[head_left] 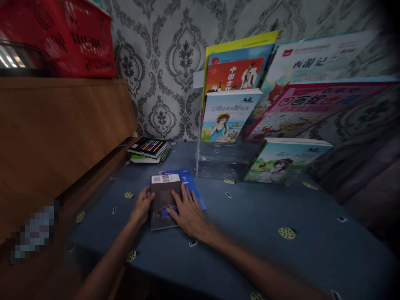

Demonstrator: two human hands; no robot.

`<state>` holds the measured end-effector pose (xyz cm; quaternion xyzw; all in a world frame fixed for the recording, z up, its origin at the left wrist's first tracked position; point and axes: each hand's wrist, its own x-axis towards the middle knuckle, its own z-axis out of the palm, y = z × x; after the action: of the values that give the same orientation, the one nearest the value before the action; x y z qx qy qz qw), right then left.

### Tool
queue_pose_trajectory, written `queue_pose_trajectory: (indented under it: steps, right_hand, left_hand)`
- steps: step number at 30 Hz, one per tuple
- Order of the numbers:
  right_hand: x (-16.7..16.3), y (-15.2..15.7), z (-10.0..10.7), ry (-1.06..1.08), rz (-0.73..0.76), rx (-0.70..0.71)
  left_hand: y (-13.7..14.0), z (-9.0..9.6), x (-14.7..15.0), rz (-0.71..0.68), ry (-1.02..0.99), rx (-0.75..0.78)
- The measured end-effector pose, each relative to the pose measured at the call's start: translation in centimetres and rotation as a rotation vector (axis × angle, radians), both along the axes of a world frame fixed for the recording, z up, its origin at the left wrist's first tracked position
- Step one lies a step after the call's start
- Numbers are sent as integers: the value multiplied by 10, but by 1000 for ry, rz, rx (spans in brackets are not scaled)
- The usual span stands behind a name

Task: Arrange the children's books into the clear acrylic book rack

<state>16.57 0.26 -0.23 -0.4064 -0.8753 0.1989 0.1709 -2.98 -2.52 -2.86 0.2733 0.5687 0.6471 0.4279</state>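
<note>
A dark grey-brown book (162,196) lies on the table with a white barcode strip along its far edge. Partly beneath it, a blue booklet (196,196) sticks out at the far and right sides. My left hand (143,205) grips the left edge of the dark book, thumb on top and the other fingers partly hidden. Flat on the right part of that book rests my right hand (189,210), its fingers spread apart and some reaching over the booklet.
A small book pile (149,149) sits beyond my hands to the left. Right of centre stands a clear rack (215,166) with several upright books (229,118). A wooden cabinet (62,125) bearing a red basket (90,46) flanks the patterned blue tablecloth (243,233).
</note>
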Motion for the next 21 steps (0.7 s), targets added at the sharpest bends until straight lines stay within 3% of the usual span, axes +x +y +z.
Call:
queue_pose_trajectory:
  steps: [6,11,14,18,21]
  right_hand:
    - [6,-6,0,88,68,-41]
    - [12,7,-15,423,31,-167]
    - [15,17,-17,709,-83,-346]
    - [16,22,-9,1112,-71,-741]
    - [16,23,-4,1294,-114,-781]
  left_hand:
    - [-6,8,19,174,-6,36]
    - [-13,25,31,167,-37,85]
    - [-15,33,39,175,-53,66]
    - [-12,35,51,139,60,52]
    - [-10,28,56,109,163,52]
